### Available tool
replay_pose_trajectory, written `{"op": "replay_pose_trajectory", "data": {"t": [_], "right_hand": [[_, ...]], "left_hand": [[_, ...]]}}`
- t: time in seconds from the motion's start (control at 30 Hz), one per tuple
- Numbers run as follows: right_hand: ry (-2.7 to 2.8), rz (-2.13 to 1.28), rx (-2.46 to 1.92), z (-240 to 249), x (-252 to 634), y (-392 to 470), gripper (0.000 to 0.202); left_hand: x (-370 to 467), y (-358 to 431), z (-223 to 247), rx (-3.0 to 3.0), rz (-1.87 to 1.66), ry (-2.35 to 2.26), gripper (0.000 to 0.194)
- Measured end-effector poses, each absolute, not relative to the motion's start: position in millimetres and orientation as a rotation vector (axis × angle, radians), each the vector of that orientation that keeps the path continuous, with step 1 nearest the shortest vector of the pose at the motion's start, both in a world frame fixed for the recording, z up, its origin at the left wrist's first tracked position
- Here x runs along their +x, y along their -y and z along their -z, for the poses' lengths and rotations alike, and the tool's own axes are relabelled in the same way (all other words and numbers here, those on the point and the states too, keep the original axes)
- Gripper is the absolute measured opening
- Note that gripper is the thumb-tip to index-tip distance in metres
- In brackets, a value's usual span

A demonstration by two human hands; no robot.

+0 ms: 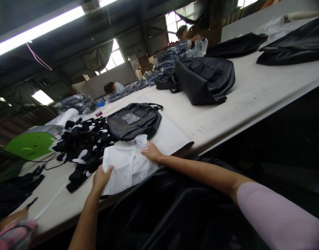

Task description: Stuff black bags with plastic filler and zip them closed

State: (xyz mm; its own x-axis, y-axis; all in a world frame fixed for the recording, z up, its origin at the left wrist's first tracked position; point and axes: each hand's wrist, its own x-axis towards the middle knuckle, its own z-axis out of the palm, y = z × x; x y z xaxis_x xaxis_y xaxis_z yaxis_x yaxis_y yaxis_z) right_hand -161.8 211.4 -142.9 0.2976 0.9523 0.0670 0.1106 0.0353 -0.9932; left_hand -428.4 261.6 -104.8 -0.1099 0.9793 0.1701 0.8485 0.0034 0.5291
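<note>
A white, thin plastic bag (128, 163) is stretched between my two hands at the front edge of the table. My left hand (102, 176) grips its left side, the thumb lying on top. On the upper right side, my right hand (151, 152) pinches the plastic. Just beyond the bag lies a black backpack (135, 121) with a clear window pocket on its face. Left of it sits a heap of black straps (84, 139) with white tags. Black material (175, 208) covers the space below the table edge, close to my body.
More black bags (203, 80) lie along the table to the right. A green and grey machine (32, 140) stands at the left. A co-worker's plaid sleeve (16, 234) reaches in at lower left. Plastic-wrapped bags (172, 53) are piled at the back, with other people beyond.
</note>
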Motion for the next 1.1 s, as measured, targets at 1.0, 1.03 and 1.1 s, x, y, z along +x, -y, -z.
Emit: {"op": "replay_pose_trajectory", "data": {"t": [1.0,1.03,1.1], "right_hand": [[1.253,-0.796,-1.4,164,-164,-228,0.015],[1.252,-0.796,-1.399,164,-163,-227,0.016],[1.247,-0.798,-1.402,164,-162,-227,0.016]], "left_hand": [[-360,-224,119,2.11,-0.89,-1.575,0.051],[-351,-222,123,2.14,-0.856,-1.531,0.045],[-345,-223,129,2.151,-0.814,-1.486,0.027]]}}
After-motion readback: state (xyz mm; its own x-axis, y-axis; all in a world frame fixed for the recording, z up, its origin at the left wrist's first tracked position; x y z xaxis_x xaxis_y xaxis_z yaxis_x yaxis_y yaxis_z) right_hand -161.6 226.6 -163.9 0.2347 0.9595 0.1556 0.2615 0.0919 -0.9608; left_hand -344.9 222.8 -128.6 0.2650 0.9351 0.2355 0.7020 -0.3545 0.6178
